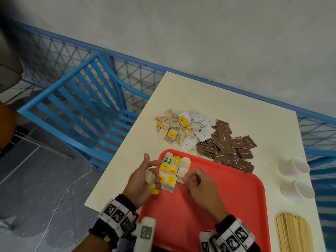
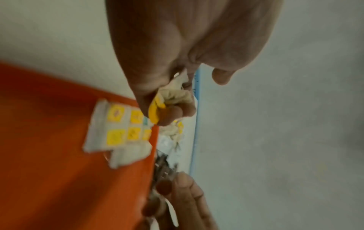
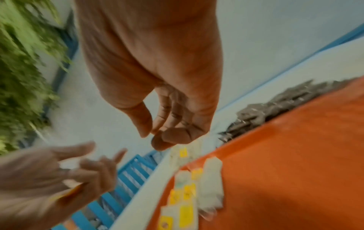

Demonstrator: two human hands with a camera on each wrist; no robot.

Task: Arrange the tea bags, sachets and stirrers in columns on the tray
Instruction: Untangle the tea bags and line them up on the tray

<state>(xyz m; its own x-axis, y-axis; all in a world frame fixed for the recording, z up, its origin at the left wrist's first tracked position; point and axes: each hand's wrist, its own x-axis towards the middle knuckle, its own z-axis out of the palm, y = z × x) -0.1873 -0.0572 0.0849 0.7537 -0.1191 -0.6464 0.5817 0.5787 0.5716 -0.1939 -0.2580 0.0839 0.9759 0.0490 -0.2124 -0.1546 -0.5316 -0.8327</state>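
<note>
The red tray (image 1: 227,188) lies on the cream table (image 1: 236,102). Tea bags (image 1: 171,170) with yellow tags lie in short columns at its far left corner, one with a green tag. My left hand (image 1: 153,179) hovers at the tray's left edge and grips a few tea bags (image 1: 149,176), a yellow tag (image 1: 154,190) hanging below; its index finger points at the columns. In the left wrist view the left hand (image 2: 169,109) squeezes a crumpled tea bag (image 2: 175,95). My right hand (image 1: 190,178) hangs over the tray just right of the columns, fingers loosely curled; the right wrist view shows the right hand (image 3: 155,133) holding nothing.
Beyond the tray lie a loose pile of tea bags (image 1: 171,130), white sachets (image 1: 201,128) and brown sachets (image 1: 227,148). Two white paper cups (image 1: 294,166) lie on their sides at the right. Wooden stirrers (image 1: 292,231) lie near right. A blue chair (image 1: 81,106) stands left of the table.
</note>
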